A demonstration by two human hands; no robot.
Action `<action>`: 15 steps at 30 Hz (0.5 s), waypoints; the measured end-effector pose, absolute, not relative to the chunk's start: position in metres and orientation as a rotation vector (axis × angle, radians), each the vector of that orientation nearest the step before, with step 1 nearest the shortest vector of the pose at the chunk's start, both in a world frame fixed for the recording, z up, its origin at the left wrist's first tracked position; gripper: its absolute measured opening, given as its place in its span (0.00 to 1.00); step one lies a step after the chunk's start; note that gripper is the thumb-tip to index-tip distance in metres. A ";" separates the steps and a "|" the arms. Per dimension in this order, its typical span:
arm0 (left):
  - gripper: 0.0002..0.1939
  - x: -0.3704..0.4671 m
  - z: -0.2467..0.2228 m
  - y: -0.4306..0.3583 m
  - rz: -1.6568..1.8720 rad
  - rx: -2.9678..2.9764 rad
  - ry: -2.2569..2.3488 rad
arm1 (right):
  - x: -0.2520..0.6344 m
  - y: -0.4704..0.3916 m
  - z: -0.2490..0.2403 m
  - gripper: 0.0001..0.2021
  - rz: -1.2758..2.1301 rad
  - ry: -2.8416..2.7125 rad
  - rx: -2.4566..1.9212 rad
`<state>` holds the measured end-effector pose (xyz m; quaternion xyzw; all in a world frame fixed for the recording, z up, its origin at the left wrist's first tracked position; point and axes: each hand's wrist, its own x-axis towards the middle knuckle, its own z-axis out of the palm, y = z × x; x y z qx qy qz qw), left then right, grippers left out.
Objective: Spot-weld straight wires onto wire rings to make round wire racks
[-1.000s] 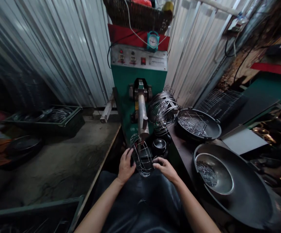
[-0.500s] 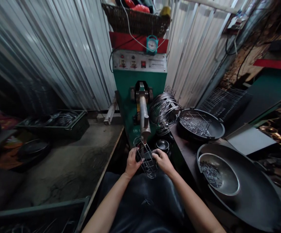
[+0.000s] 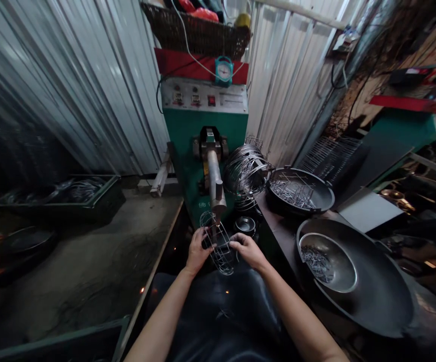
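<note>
"Beneath the green machine's arm (image 3: pixel 213 173), you hold the wire frame (image 3: pixel 224 265) tilted, its upper part close to the metal tip (image 3: pixel 218 221). Your left hand (image 3: pixel 197 251) pinches its left side between thumb and fingers."

"And your right hand (image 3: pixel 248 250) has thumb and forefinger pinched on a wire at the right side. I'd have you balance the frame evenly between both grips, so that the wires don't twist at the tip."

"Mind your left fingertips; they're near that tip. The orange glints (image 3: pixel 141 290) by your lap look like sparks, so pinch farther out if the frame allows."

"Press lightly, too: such thin wire probably bends easily."

"What you can't judge from here is the contact itself. The wires overlap against the dark parts below, so whether the tip touches one is unclear."

"Your thumb partly covers the left grip, and the frame's lower end blurs into your dark apron (image 3: pixel 218 322)."
</note>
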<state>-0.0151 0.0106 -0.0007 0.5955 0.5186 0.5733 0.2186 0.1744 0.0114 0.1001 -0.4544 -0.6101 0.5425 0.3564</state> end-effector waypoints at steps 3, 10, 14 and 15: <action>0.32 -0.016 0.006 0.014 1.575 1.535 1.441 | 0.165 0.022 0.105 0.08 1.353 -1.549 -1.182; 0.33 -0.016 0.012 0.006 1.546 1.455 1.418 | 0.187 0.005 0.099 0.13 1.559 -1.582 -1.167; 0.35 -0.014 0.013 0.002 1.541 1.387 1.398 | 0.200 -0.007 0.095 0.10 1.568 -1.634 -1.161; 0.35 -0.014 0.013 0.003 1.545 1.349 1.387 | 0.198 -0.006 0.096 0.10 1.540 -1.614 -1.157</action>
